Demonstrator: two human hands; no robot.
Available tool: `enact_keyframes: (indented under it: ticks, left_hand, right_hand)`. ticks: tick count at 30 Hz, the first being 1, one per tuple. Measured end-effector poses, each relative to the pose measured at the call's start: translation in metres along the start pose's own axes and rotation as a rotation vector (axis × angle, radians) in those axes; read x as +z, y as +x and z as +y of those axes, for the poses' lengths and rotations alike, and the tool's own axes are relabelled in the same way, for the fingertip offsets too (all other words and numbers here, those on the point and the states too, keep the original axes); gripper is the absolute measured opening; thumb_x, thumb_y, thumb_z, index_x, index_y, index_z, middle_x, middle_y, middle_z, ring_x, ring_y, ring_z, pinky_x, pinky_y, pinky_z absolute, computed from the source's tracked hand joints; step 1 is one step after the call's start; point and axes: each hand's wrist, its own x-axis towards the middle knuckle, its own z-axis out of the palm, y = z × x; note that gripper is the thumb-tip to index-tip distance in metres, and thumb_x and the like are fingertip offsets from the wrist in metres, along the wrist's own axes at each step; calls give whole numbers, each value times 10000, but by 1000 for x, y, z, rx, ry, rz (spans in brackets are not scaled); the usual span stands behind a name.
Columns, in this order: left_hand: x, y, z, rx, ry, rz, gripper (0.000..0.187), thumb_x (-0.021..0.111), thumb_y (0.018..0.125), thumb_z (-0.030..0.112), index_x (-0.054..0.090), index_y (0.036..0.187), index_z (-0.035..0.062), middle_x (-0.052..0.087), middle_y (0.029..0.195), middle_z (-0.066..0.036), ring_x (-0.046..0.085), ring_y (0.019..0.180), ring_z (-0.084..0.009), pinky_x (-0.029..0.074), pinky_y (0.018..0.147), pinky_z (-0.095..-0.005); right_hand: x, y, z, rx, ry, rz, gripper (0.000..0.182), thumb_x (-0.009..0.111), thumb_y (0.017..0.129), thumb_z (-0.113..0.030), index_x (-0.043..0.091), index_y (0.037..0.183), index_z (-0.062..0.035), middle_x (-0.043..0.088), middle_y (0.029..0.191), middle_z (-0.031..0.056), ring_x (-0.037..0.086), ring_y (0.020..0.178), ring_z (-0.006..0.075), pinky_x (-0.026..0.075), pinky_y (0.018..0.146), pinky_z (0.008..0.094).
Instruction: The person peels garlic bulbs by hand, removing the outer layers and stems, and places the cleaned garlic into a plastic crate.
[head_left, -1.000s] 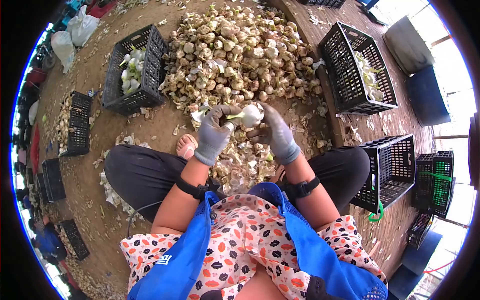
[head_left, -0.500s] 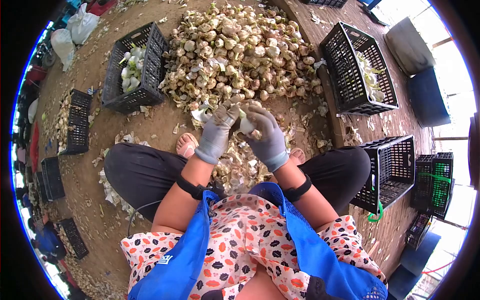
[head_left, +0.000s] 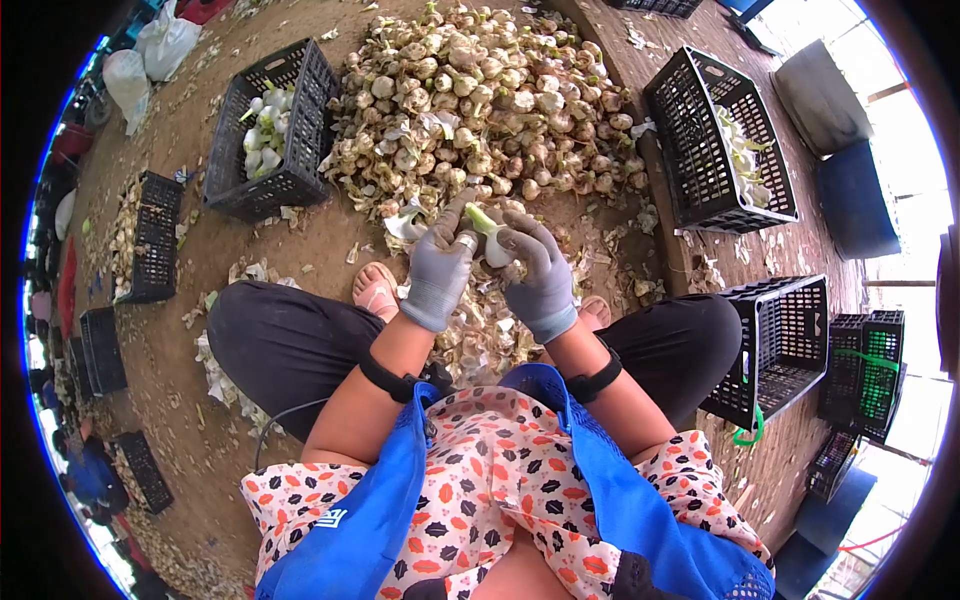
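I sit on the ground with both hands in grey gloves raised in front of me. My right hand (head_left: 538,270) grips a white peeled garlic bulb (head_left: 494,246) with a short green stalk pointing up-left. My left hand (head_left: 440,265) closes on the stalk end of the same bulb, and a small metal tool shows at its fingers. Just beyond the hands lies a large heap of unpeeled garlic bulbs (head_left: 480,95). Peeled skins (head_left: 480,330) are piled between my knees.
A black crate (head_left: 265,135) with peeled white bulbs stands at the left of the heap. Another black crate (head_left: 720,140) with some bulbs stands at the right. An empty black crate (head_left: 775,345) sits by my right knee. More crates line both sides.
The hands shifted slightly left and closer together. The bulb turned, so its green stalk now points up-left between the two hands.
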Motion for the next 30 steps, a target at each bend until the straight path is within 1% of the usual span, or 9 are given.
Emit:
enact_keyframes:
  ticks: [5, 14, 17, 19, 21, 23, 25, 27, 30]
  left_hand:
    - [1, 2, 1, -283, -273, 23, 418, 497, 901, 28, 448, 1316, 29, 577, 1093, -31, 582, 917, -98, 503, 801, -234]
    - [-6, -2, -11, -236, -249, 140, 263, 527, 869, 0, 547, 1130, 30, 600, 964, -25, 592, 823, -101, 510, 731, -244]
    - [-15, 4, -31, -42, -65, 168, 254, 502, 848, -53, 552, 1086, 23, 597, 938, -29, 584, 793, -99, 494, 719, -236]
    - [-14, 4, -34, 78, 62, 132, 237, 486, 842, -69, 554, 1052, 18, 596, 934, -32, 578, 783, -98, 488, 722, -235]
    - [-10, 3, -27, 199, 186, 91, 225, 471, 835, -85, 556, 1018, 13, 594, 929, -35, 572, 773, -96, 482, 726, -234]
    - [-11, 0, -19, 560, 609, -164, 192, 455, 833, -76, 567, 949, 27, 613, 913, -34, 583, 810, -107, 482, 712, -244]
    - [-13, -2, -13, 498, 590, -260, 194, 459, 801, -83, 565, 925, 22, 610, 899, -37, 584, 809, -105, 482, 713, -248]
    - [-13, -4, -6, -97, 85, -367, 177, 469, 794, -75, 581, 885, 27, 600, 839, -4, 556, 769, -89, 466, 717, -230]
    - [-19, 7, -9, -53, 74, -210, 183, 453, 798, -63, 586, 876, 35, 601, 825, -1, 550, 749, -79, 459, 696, -230]
  right_hand:
    - [-5, 9, 6, -143, -189, 21, 519, 653, 576, 52, 548, 1059, -107, 573, 1148, 129, 581, 994, 341, 505, 805, 415]
    - [-2, 5, 7, -294, -276, -20, 467, 649, 641, -30, 608, 1087, -163, 573, 1145, 105, 563, 1019, 325, 498, 821, 405]
    - [1, 1, -1, 36, 72, -33, 490, 660, 722, -55, 544, 1193, -123, 554, 1170, 116, 562, 1034, 296, 486, 876, 382]
    - [2, 2, 1, 518, 655, 17, 529, 663, 800, -133, 445, 1276, -56, 534, 1178, 117, 576, 1006, 266, 489, 890, 366]
    - [-12, 9, 0, 495, 688, -18, 506, 596, 886, -205, 384, 1303, -13, 534, 1145, 96, 583, 963, 203, 502, 853, 334]
    - [-20, 14, -3, 864, 1247, -33, 414, 525, 931, -227, 418, 1275, -22, 557, 1086, 96, 590, 904, 177, 510, 794, 292]
    - [-13, 0, 17, 927, 1038, -52, 395, 430, 977, -322, 444, 1238, -26, 583, 999, 76, 588, 840, 135, 502, 740, 251]
    - [-7, 3, 24, 765, 800, -91, 457, 396, 975, -419, 461, 1196, -24, 604, 925, 55, 601, 795, 127, 516, 666, 264]
    - [-33, 12, 6, 814, 865, -340, 596, 379, 958, -497, 386, 1315, -20, 624, 848, 53, 604, 605, 120, 479, 468, 244]
